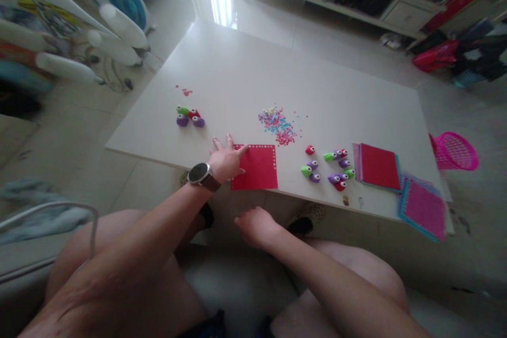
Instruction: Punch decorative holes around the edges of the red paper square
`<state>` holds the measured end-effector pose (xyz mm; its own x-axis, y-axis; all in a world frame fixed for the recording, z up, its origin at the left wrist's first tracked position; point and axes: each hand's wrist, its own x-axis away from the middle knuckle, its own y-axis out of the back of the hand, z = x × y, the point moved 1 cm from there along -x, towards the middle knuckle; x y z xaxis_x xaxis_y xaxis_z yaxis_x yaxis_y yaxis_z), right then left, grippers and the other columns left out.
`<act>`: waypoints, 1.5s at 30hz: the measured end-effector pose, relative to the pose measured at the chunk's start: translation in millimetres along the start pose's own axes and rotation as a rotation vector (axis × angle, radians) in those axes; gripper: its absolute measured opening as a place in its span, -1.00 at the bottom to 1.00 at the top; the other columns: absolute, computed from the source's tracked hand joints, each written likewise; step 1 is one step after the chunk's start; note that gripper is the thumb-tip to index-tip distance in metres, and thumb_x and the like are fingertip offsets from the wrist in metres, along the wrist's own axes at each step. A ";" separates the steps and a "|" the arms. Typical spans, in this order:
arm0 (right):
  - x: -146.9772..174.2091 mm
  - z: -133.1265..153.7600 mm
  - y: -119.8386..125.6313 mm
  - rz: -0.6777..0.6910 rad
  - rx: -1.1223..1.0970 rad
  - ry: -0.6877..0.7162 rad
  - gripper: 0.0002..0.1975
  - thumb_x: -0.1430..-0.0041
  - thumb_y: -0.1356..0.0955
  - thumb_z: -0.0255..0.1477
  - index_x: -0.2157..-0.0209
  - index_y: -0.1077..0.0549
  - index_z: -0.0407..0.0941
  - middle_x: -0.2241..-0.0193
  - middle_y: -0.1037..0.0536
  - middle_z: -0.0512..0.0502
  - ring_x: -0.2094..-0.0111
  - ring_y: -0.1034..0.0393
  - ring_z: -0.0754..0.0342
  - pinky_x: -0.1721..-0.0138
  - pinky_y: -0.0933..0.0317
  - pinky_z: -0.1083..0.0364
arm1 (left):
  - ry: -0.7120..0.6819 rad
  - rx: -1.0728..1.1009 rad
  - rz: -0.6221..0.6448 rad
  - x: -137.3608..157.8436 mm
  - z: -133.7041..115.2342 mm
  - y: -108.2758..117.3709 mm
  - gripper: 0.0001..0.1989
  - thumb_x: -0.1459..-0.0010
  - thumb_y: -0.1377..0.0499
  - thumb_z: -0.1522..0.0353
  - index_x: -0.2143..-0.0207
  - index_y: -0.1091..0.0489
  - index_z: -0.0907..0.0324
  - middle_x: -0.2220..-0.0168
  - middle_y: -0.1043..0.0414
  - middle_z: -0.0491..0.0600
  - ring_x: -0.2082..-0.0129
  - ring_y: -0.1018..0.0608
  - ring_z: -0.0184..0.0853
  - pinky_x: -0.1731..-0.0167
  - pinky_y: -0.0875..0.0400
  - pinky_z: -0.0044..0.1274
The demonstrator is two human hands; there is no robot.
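Observation:
A red sheet of paper lies at the near edge of the white table. Small punched shapes run along its top and down part of its right side; some also show at the lower left. My left hand, with a watch on the wrist, rests fingers spread over the sheet's left part. Just below the table edge, my right hand is closed with curled fingers, apart from the sheet; what it may hold is hidden. Small craft punches in green, purple and red stand right of the sheet.
More punches stand at left, near some red paper bits. Behind the sheet lies a heap of coloured confetti. Stacked red paper and punched purple and blue sheets lie right, near a pink basket.

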<state>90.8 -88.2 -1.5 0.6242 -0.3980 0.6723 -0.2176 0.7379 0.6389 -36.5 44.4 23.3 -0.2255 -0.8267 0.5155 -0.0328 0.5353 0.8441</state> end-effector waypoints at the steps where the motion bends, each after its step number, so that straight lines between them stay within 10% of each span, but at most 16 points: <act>1: 0.2 0.1 0.1 -0.001 0.000 -0.004 -0.76 -0.39 -0.36 -0.58 -0.01 -0.62 -0.22 0.03 -0.67 -0.34 -0.02 -0.60 -0.23 -0.06 -0.43 -0.13 | 0.005 -0.001 0.005 0.3 -0.2 0.3 -0.09 -0.28 -0.36 0.14 -0.56 -0.04 -0.08 -0.63 0.40 0.35 -0.49 -0.03 0.63 -0.25 -0.36 0.22; 45: 7.1 3.1 5.0 -0.017 0.008 -0.021 -0.77 -0.39 -0.37 -0.58 0.01 -0.63 -0.20 0.03 -0.68 -0.30 -0.01 -0.60 -0.20 -0.06 -0.42 -0.08 | 0.002 -0.018 -0.029 -3.2 1.2 -4.9 -0.06 -0.26 -0.36 0.10 -0.57 -0.03 -0.08 -0.62 0.33 0.37 -0.50 0.00 0.64 -0.21 -0.38 0.23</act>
<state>91.8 -89.0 7.7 0.6116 -0.4221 0.6692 -0.2131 0.7267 0.6531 -36.8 44.7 17.4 -0.2229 -0.8420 0.4913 -0.0213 0.5081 0.8610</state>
